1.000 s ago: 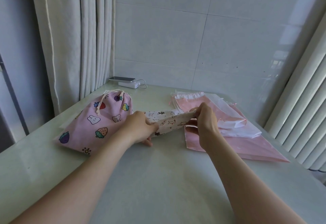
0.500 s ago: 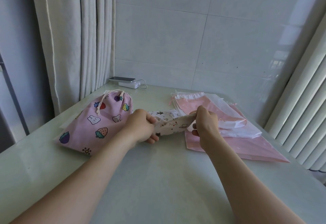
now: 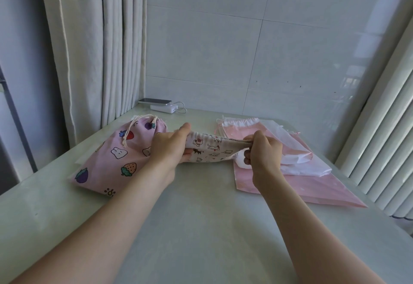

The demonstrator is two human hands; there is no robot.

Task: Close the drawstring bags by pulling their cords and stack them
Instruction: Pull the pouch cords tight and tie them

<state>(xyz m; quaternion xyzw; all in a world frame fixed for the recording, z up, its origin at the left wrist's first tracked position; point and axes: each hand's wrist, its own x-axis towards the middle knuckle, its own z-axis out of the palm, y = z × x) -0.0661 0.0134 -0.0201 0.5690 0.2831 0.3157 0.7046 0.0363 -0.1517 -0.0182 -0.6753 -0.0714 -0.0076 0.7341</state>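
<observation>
We are at the closing step for the small cat-print bag (image 3: 210,149). It is stretched between our two hands, just above the worktop (image 3: 201,228). To its left lies the fruit-print bag (image 3: 111,156), whose mouth is already drawn shut, and to its right the flat pink bags (image 3: 301,185). Our left hand (image 3: 169,147) has its fingers curled round one end. Our right hand (image 3: 262,149) pinches the other end, cord or cloth we cannot tell. Next, we judge, a steady pull apart must gather the mouth fully, and then the bag goes onto the fruit-print one.
</observation>
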